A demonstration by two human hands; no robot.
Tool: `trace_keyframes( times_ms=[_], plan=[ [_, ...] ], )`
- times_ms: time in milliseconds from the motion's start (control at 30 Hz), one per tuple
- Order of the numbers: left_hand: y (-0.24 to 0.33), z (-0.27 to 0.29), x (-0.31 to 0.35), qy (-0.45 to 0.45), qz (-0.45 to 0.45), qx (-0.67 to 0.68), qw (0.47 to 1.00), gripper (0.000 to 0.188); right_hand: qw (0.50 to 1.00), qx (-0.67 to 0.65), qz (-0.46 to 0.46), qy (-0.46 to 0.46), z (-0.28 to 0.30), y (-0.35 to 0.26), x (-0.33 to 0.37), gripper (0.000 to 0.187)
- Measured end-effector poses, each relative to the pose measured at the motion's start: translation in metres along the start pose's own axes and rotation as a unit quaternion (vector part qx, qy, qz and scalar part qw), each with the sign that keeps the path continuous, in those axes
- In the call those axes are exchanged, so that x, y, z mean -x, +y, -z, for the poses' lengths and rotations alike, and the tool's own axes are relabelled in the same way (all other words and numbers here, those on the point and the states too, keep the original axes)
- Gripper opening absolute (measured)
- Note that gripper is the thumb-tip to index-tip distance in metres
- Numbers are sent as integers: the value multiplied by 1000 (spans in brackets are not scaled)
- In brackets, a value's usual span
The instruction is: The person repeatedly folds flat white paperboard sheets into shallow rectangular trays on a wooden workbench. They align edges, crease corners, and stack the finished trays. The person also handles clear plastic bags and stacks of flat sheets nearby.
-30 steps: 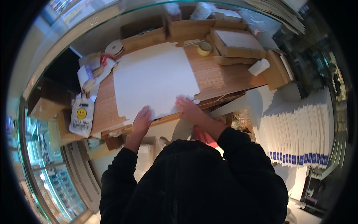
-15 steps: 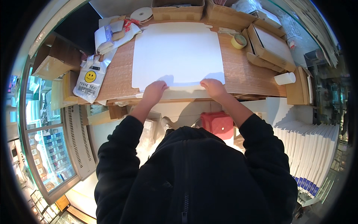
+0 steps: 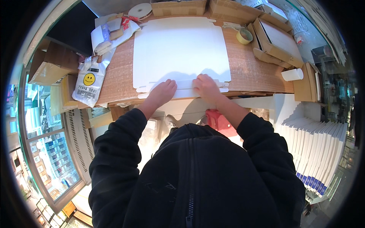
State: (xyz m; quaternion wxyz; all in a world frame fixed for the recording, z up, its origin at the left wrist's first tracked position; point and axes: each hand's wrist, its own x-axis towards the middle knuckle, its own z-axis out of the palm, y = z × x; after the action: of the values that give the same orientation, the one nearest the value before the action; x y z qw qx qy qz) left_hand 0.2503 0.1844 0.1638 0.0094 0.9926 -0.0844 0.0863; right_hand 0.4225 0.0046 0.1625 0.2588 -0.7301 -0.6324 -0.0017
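Observation:
A large flat white cardboard sheet (image 3: 178, 49) with notched corners and narrow flaps lies on the wooden table (image 3: 247, 72). Along its near edge a strip is turned up and over, with small tabs at both ends. My left hand (image 3: 163, 93) is closed with curled fingers on this strip, left of its middle. A short way to the right, my right hand (image 3: 207, 88) bends its fingers down onto the same strip; it is slightly blurred. The undersides of both hands are hidden.
Left lie a plastic bag with a smiley (image 3: 89, 80) and small boxes (image 3: 102, 38). Behind are a white reel (image 3: 140, 11) and a cardboard box (image 3: 178, 7). To the right are a tape roll (image 3: 244, 36), open cartons (image 3: 277, 41) and a white roll (image 3: 292, 75).
Both hands have moved inward, closer together. The sheet's near edge, held lifted before, is now folded over, with its strip and end tabs showing. The view has shifted slightly.

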Motion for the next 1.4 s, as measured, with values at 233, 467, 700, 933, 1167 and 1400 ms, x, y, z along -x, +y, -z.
trace_keyframes(
  times_ms=[233,467,700,933,1167,1400],
  plan=[
    [6,4,-7,-55,19,-16,998,10,997,2,6,-71,-15,-13,-10,10],
    [8,-2,-11,-75,60,-19,995,11,998,-24,6,-66,-18,-12,-14,9],
    [13,-14,-18,36,94,11,995,10,998,1,36,-47,-30,-12,-23,7],
    [-27,8,-3,-88,289,110,947,19,983,14,-130,-130,13,33,2,11],
    [-18,3,-47,-138,235,110,956,16,946,114,-217,-211,21,53,-47,33],
    [1,-14,-56,-96,304,181,930,25,968,5,-213,-130,-19,-6,-50,22]
  ],
)
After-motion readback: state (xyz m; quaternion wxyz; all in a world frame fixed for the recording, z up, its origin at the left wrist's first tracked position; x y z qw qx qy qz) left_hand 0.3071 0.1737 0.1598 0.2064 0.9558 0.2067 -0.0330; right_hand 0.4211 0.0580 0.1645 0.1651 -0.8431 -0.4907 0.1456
